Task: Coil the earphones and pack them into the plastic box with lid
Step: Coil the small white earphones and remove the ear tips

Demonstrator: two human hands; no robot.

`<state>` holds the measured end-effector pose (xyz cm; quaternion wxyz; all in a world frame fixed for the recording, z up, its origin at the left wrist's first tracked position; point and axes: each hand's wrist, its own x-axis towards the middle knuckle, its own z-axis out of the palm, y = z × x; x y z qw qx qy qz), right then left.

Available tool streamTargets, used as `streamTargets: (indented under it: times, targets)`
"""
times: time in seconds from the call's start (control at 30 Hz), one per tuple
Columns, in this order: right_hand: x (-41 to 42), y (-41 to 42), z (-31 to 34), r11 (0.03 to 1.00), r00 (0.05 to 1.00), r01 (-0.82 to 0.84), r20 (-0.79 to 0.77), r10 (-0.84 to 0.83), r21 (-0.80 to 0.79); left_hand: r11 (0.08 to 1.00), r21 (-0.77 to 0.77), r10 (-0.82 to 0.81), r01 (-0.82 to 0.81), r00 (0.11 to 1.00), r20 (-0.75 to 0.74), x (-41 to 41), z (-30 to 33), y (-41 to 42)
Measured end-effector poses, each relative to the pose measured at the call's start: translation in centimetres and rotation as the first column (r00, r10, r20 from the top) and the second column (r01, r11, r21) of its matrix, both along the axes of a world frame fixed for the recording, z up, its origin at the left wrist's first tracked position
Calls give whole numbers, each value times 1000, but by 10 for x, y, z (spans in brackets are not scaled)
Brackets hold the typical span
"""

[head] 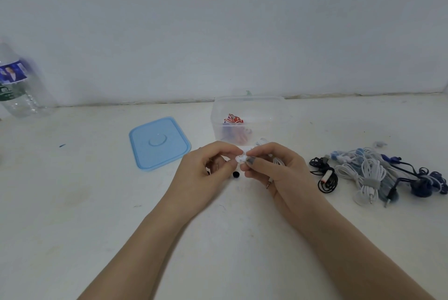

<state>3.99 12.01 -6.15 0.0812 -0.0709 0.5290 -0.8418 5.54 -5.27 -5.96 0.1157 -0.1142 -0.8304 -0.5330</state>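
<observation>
Before the plastic box (pixel 247 115), fingers of both hands pinched on white earphones (pixel 242 159).

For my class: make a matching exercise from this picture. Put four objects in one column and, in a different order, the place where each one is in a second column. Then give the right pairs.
Objects
1. flat light-blue plastic lid
2. clear plastic water bottle
3. red coiled earphones
4. small white earbud

Places
A. inside the clear plastic box
B. pinched between the left hand and right hand
C. on the white table, left of the box
D. far left, by the wall

Pairs: 1-C, 2-D, 3-A, 4-B
</observation>
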Motion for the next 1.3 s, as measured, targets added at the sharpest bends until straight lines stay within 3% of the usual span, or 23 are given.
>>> streamTargets:
  times: [0.33, 0.7, 1.17, 1.3]
  targets:
    - [-1, 2, 1, 999, 998, -38, 40, 38, -7, 999, 37, -31, 32, 999, -16, -1, -1, -4]
    - [-4, 7, 4, 993, 987, -108, 113, 113, -43, 964, 226, -158, 141, 986, 60, 2, 6, -2]
    - [-1, 6, 9, 992, 985, -116, 119, 122, -49, 957, 235, -215, 167, 957, 196, -1, 5, -6]
    - [0, 5, 9, 990, 980, -125, 144, 134, -68, 935, 305, -256, 182, 941, 222, -2, 5, -7]
